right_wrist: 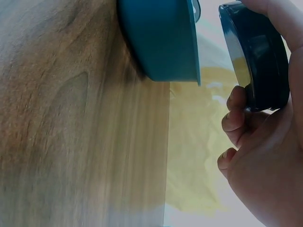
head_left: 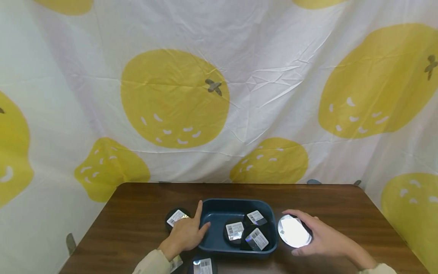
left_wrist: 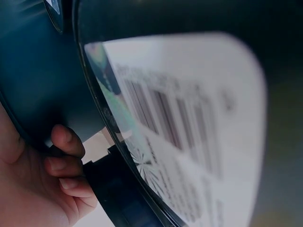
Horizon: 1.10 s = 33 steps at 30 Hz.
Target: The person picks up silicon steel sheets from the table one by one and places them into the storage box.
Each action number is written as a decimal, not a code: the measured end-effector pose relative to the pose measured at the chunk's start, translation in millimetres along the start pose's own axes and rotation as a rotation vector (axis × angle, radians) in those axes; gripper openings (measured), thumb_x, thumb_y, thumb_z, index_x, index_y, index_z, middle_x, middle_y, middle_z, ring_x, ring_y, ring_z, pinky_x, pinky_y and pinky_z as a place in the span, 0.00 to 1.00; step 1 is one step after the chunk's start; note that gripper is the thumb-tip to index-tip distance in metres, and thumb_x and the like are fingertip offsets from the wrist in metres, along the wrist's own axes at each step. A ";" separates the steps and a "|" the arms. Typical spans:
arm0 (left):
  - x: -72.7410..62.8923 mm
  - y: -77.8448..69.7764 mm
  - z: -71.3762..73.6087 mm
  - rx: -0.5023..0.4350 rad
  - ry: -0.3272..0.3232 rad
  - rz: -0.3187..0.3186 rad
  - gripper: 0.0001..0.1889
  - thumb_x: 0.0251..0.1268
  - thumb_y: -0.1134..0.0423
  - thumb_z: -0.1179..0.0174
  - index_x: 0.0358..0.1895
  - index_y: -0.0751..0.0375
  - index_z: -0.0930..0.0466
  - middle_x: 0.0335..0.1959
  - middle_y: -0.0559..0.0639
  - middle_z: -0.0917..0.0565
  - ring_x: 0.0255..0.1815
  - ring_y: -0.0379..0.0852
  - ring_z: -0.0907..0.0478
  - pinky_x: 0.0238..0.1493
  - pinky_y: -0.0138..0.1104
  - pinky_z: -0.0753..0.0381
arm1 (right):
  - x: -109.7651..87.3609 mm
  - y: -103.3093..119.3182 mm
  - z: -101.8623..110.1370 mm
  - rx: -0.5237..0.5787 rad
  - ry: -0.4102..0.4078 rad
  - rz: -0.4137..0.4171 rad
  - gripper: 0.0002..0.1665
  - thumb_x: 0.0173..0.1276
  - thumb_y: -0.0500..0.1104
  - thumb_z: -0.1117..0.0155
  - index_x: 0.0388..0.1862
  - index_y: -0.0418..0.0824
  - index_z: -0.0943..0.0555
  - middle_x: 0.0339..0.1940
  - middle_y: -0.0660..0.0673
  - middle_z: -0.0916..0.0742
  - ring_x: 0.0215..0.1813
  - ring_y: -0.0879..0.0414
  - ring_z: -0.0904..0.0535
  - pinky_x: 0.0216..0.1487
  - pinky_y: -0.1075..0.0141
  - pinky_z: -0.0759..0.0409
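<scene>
- The right hand (head_left: 323, 236) has its grip clamped round the edge of a round tin (head_left: 294, 231), thumb near and fingers far; the tin is held off the worktop (head_left: 137, 213), just right of the blue tray (head_left: 215, 217).
- The left hand (head_left: 184, 234) is at the tray's left rim, index finger and thumb spread apart; I cannot tell whether that grip pinches the rim.
- Three labelled tins (head_left: 256, 239) crowd the tray's right part, so another set among them could, I think, slide or tip.
- The round tin looks smooth and is held only by its edge: a slack pinch could drop it, and carried low it might knock the right rim.
- A shove from the left hand could shift the tray or nudge the left tin (head_left: 175, 217).
- Glare wipes out the round tin's face. The left hand covers part of the left tin; the near tin (head_left: 203, 266) is cut off, and a pale label (head_left: 176, 263) shows beside the left sleeve (head_left: 150, 263).
- From the left wrist, one label looms too blurred to read.
</scene>
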<state>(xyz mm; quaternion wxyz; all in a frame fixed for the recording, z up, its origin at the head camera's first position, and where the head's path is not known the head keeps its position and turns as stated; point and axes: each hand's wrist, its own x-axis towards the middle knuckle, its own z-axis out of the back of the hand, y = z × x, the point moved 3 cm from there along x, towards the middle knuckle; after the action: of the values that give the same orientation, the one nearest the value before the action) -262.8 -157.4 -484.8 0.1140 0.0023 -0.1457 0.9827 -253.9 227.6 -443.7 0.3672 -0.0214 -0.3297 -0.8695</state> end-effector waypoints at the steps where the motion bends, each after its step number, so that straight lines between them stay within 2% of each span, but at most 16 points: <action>1: 0.1 0.4 0.2 -0.002 0.003 0.001 0.42 0.75 0.42 0.52 0.79 0.65 0.55 0.15 0.48 0.26 0.20 0.43 0.27 0.28 0.41 0.26 | 1.3 0.8 -0.6 0.007 0.001 0.003 0.52 0.48 0.55 0.17 0.70 0.51 0.33 0.56 0.56 0.21 0.50 0.63 0.25 0.45 0.65 0.25; 7: 0.3 0.8 0.5 -0.005 0.012 0.004 0.42 0.75 0.42 0.52 0.79 0.64 0.55 0.16 0.48 0.26 0.21 0.44 0.26 0.30 0.42 0.25 | 6.0 2.0 -1.8 0.043 0.027 -0.008 0.52 0.50 0.54 0.18 0.71 0.47 0.33 0.57 0.55 0.21 0.51 0.62 0.25 0.46 0.66 0.24; 16: 1.0 1.6 -0.8 0.009 -0.015 -0.012 0.42 0.75 0.42 0.52 0.79 0.66 0.53 0.16 0.49 0.25 0.21 0.44 0.25 0.29 0.42 0.25 | 11.6 3.8 -2.2 0.057 0.046 -0.032 0.51 0.50 0.56 0.19 0.71 0.50 0.34 0.58 0.54 0.22 0.52 0.61 0.26 0.46 0.66 0.25; 22: 0.8 2.3 -1.6 -0.002 0.007 -0.007 0.42 0.75 0.41 0.53 0.79 0.65 0.55 0.14 0.46 0.28 0.20 0.42 0.28 0.29 0.41 0.26 | 15.6 4.5 -4.3 0.027 0.033 -0.008 0.52 0.50 0.57 0.19 0.71 0.51 0.33 0.58 0.57 0.22 0.51 0.62 0.26 0.46 0.64 0.26; 33: 0.4 2.0 -0.5 -0.010 0.004 -0.006 0.42 0.75 0.42 0.53 0.79 0.65 0.55 0.13 0.46 0.29 0.18 0.42 0.29 0.28 0.40 0.27 | 20.9 4.9 -4.5 -0.027 0.006 -0.011 0.52 0.47 0.59 0.18 0.70 0.52 0.32 0.56 0.61 0.21 0.50 0.64 0.24 0.47 0.61 0.30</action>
<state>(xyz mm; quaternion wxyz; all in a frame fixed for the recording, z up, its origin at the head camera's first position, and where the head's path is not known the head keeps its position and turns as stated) -263.6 -159.0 -485.9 0.1174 0.0005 -0.1505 0.9816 -265.0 209.4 -438.6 0.3628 -0.0222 -0.3169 -0.8760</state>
